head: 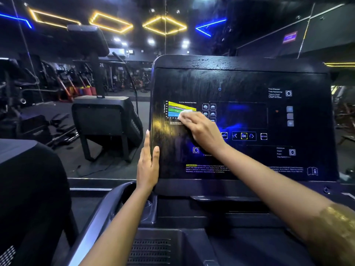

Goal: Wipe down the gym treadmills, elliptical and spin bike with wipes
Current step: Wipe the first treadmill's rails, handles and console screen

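A black treadmill console (pixel 244 77) fills the middle and right of the view, its glossy panel streaked with wet marks. My right hand (pixel 201 131) presses a white wipe (pixel 184 113) flat against the panel's left part, over the coloured heart-rate chart (pixel 179 108). Only a small edge of the wipe shows beyond my fingertips. My left hand (pixel 148 169) holds the console's left edge, thumb on the front face and fingers straight along the side.
Below the console lie the cup-holder tray (pixel 132 191) and a vented panel (pixel 151 250). Another machine's console (pixel 107 116) stands to the left, with a dark machine (pixel 28 179) nearer me. A mirror wall behind reflects gym equipment and ceiling lights.
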{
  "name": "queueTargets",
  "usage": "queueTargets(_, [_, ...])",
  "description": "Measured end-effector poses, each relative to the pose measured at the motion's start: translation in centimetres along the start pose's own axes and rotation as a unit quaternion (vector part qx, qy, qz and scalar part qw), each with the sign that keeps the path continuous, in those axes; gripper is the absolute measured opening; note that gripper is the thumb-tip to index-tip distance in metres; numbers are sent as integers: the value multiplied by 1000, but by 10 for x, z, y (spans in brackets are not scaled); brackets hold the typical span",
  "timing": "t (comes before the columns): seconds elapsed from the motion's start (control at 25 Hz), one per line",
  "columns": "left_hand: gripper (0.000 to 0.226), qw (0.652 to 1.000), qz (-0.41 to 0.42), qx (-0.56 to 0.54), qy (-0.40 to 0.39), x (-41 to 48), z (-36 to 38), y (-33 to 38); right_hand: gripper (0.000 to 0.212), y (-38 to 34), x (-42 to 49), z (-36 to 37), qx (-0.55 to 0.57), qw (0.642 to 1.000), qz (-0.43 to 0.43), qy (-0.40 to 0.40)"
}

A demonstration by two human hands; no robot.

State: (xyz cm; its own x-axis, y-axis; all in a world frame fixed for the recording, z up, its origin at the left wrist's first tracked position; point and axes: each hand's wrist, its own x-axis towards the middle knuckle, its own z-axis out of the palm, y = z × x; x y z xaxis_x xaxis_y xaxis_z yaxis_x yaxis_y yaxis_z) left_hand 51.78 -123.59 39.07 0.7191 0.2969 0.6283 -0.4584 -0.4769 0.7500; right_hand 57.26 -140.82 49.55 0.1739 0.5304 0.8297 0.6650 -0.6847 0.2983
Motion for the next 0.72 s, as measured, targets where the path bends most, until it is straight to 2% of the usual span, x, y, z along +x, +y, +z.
queueTargets(0.12, [74, 1000, 4, 0, 1, 1, 0, -2, 31, -24, -41, 10, -21, 998, -57, -22])
queueTargets(0.24, [71, 1000, 5, 0, 1, 1, 1, -4, 30, -57, -99, 10, 11, 990, -124, -62])
queueTargets(0.36, [71, 1000, -1, 7, 0, 1, 1, -5, 43, -59, -114, 2, 56, 984, -149, -79])
queueTargets(0.44, [71, 1000, -1, 7, -3, 1, 1, -5, 35, -40, -91, -6, 74, 990, -107, -48])
queueTargets(0.6, [72, 1000, 5, 6, 0, 1, 1, -4, 28, 1, -45, -13, 27, 998, 51, 15])
queueTargets(0.72, [70, 1000, 6, 12, 2, 1, 0, -2, 33, -22, -67, 1, 12, 997, 73, 6])
